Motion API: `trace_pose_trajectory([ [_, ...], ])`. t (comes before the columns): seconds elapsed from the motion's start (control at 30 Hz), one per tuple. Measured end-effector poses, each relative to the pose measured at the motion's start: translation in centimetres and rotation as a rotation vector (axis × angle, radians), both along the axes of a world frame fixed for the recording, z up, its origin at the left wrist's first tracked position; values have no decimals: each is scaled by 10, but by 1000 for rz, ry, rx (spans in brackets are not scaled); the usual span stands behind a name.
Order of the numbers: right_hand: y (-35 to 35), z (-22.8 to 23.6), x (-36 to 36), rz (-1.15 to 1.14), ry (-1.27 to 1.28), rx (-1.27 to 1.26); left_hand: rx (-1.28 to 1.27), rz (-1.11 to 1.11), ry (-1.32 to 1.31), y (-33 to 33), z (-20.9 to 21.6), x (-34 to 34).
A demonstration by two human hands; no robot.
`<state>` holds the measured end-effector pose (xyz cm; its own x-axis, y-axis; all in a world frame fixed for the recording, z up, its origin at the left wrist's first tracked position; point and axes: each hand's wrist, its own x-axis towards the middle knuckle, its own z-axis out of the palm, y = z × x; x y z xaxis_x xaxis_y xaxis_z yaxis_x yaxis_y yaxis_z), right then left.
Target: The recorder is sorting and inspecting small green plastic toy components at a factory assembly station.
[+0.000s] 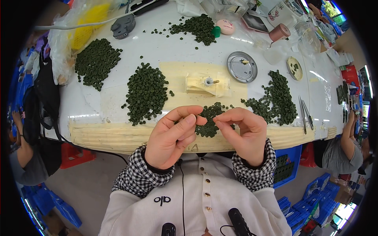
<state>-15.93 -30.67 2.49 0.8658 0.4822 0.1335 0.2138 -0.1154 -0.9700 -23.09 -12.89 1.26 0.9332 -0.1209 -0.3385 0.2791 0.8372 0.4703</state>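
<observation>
My left hand (175, 135) and my right hand (246, 131) face each other over the table's near edge, a small gap between their fingertips. The left fingers are curled in with the thumb closed against them. On the right, thumb and forefinger are pinched together. Whatever either hand holds is too small or too covered to make out. Just beyond and between them lies a small pile of dark green round pieces (210, 128), partly hidden by the fingers. Farther back, a tape-wrapped block (197, 85) carries an upright metal fitting (208, 81) with a thin brown stick.
More green-piece heaps (146, 92) lie left, far left and right. A round metal lid (242, 67), tweezers (302, 114), a thread spool (279, 32) and a pink round object (225, 26) sit beyond. A blue crate (287, 165) is below right; people sit at both sides.
</observation>
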Motion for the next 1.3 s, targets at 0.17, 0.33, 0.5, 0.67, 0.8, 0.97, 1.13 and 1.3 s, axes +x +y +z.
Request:
trace_pose_trajectory([
  [0.17, 1, 3, 0, 19, -37, -3, -57, -12, -23, 1, -5, -1],
  [0.33, 5, 5, -3, -10, 17, 5, -40, -29, -11, 1, -2, -1],
  [0.5, 3, 4, 0, 10, -41, 23, 32, -16, 22, -1, 0, -2],
  [0.67, 3, 4, 0, 34, -80, 67, 0, 7, 22, -2, -4, -3],
  [0.8, 2, 4, 2, 36, -100, 31, 35, 2, 26, -2, -2, -2],
  [0.97, 5, 8, -3, 11, 86, 101, 92, -17, 17, -2, 0, -1],
  [1.13, 2, 2, -3, 17, 110, 119, 226, -17, 13, -3, 1, -1],
  [1.3, 1, 3, -2, 42, 5, 32, 424, 75, -41, -7, 5, -1],
])
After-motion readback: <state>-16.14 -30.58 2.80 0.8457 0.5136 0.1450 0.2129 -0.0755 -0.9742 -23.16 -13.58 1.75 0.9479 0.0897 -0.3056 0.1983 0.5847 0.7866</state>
